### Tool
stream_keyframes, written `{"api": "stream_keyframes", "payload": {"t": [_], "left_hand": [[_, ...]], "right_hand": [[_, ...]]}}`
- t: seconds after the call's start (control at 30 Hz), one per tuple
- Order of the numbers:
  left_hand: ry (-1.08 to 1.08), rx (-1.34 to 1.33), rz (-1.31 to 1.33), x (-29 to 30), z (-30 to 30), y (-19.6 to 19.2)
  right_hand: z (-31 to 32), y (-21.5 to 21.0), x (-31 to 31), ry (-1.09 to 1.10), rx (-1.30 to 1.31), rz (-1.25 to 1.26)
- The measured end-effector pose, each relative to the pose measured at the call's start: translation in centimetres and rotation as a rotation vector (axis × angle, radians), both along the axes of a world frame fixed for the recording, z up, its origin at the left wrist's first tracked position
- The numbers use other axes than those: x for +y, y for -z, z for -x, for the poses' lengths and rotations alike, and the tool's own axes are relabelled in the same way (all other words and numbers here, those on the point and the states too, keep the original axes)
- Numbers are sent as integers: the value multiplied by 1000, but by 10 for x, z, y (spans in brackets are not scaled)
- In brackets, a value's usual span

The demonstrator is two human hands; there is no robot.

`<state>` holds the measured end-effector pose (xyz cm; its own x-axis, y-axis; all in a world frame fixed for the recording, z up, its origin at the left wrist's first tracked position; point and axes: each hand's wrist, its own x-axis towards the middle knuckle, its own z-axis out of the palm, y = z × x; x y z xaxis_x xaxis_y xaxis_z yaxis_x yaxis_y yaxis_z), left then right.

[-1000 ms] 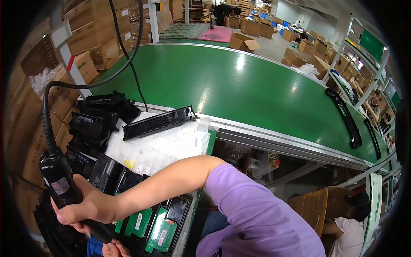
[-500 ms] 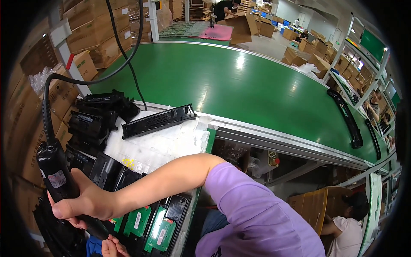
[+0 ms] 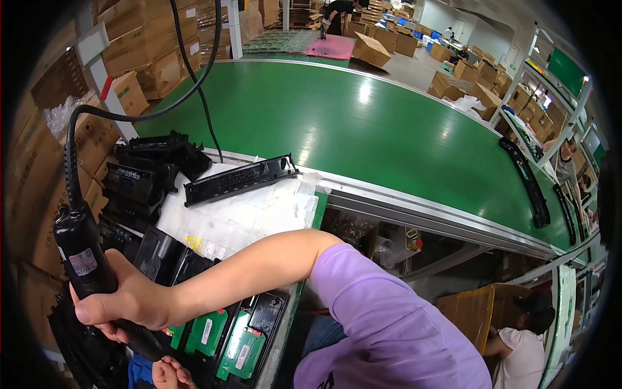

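Note:
My right hand [image 3: 133, 298] is wrapped round a black corded electric screwdriver [image 3: 83, 249], its cable end up and its front end tilted down to the right. Close to that front end, at the lower edge, the fingers of my left hand [image 3: 172, 374] are bent together; what they pinch, if anything, is hidden. Under my right forearm lie black plastic housings, and green circuit boards [image 3: 241, 353] sit in them. The screwdriver's tip cannot be made out. Blue cloth [image 3: 140, 371] shows beside my left hand.
Black plastic parts [image 3: 133, 185] are heaped at the back left, and a long black part [image 3: 240, 180] lies on the white sheet [image 3: 259, 217] with small yellow bits. Beyond runs a green conveyor [image 3: 311, 110] carrying long black parts at right. A person [image 3: 525, 350] bends by a carton [image 3: 466, 318].
The screwdriver and my right hand have moved slightly left and up. My left hand stays near the screwdriver's front end. At the back, the carton by the far worker has tipped down.

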<state>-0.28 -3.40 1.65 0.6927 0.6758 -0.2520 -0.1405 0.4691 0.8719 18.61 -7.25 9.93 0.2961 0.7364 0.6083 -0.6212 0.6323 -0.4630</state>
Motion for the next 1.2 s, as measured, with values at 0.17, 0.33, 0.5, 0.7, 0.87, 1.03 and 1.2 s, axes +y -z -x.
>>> {"api": "stream_keyframes", "payload": {"t": [0.17,0.33,0.5,0.7,0.87,1.03,1.2], "left_hand": [[58,5,-32,8,7,10],[62,85,-94,9,9,11],[84,147,-186,4,4,8],[143,89,-149,8,5,16],[65,-38,-76,12,16,22],[17,77,-216,9,-3,15],[-21,288,-457,9,-9,8]], "right_hand": [[1,1,-1,-20,10,3],[3,2,1,-44,25,14],[2,7,8,-76,6,43],[-2,11,5,-40,35,99],[5,8,7,60,169,224],[-2,12,8,50,124,285],[-17,8,4,-7,-98,253]]}}
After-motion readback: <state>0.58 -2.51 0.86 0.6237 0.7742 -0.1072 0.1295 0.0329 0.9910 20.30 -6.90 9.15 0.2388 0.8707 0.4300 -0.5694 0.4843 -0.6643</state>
